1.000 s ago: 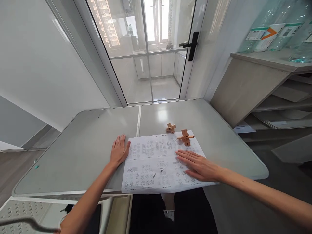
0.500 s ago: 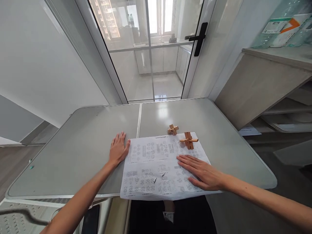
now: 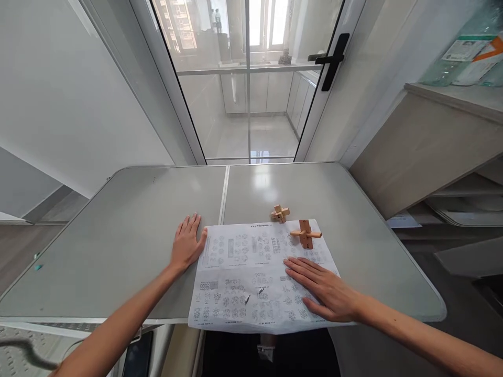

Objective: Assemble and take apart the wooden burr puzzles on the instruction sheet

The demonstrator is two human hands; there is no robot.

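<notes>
A printed instruction sheet (image 3: 251, 269) with rows of small diagrams lies unfolded on the table, its near edge reaching over the front edge. My left hand (image 3: 187, 243) rests flat on the tabletop, fingers stretched out, the thumb at the sheet's left edge. Palm down on the right part of the sheet is my right hand (image 3: 320, 288), fingers extended and holding nothing. Beyond it, a reddish-brown wooden puzzle (image 3: 305, 234) with a pale crossing stick sits on the sheet's far right corner. A lighter wooden burr puzzle (image 3: 280, 213) stands just past the sheet's far edge.
The grey table (image 3: 113, 251) has a white seam down its middle. Behind it is a glass door with a black handle (image 3: 332, 60). A wooden shelf (image 3: 396, 152) carrying plastic bottles stands at the right. A dark phone-like object (image 3: 137, 353) lies below the table's front left.
The camera view has shifted slightly, so the table items appear a little lower. Both hands keep their places, and the sheet and puzzles stay where they were.
</notes>
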